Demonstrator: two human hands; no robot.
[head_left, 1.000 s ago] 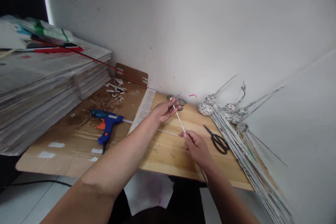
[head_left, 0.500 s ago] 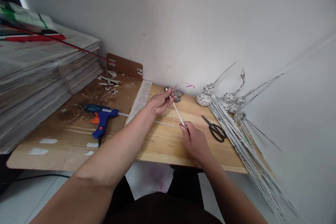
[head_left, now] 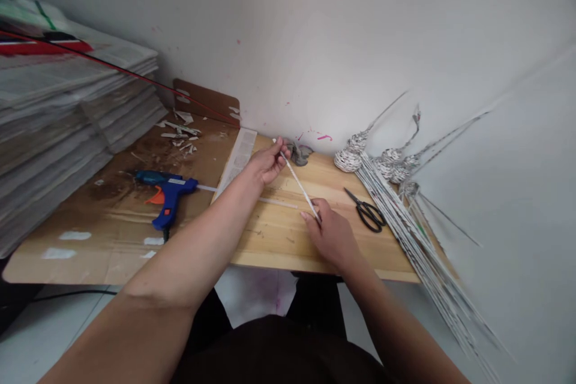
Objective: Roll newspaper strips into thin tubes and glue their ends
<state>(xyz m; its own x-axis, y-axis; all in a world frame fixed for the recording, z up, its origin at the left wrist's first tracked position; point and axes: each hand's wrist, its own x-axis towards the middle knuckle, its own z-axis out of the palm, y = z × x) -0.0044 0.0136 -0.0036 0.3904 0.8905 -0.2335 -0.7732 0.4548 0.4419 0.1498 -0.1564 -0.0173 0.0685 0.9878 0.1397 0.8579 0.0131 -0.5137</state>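
A thin rolled paper stick slants between my two hands above the wooden board. Its upper end is pinched in the fingers of my left hand. Lower down, my right hand has its thumb and fingers around the other end. Behind my left hand a crumpled grey cloth-like piece lies near the wall. Black scissors rest on the board to the right of my right hand.
A blue glue gun lies on cardboard at the left, near paper scraps and a tall newspaper stack. Woven paper shapes and a bundle of long paper sticks are at the right.
The view has shifted slightly, so things sit a little higher and further left. My right thumb has moved apart from the stick's side a little; both hands still hold the stick.
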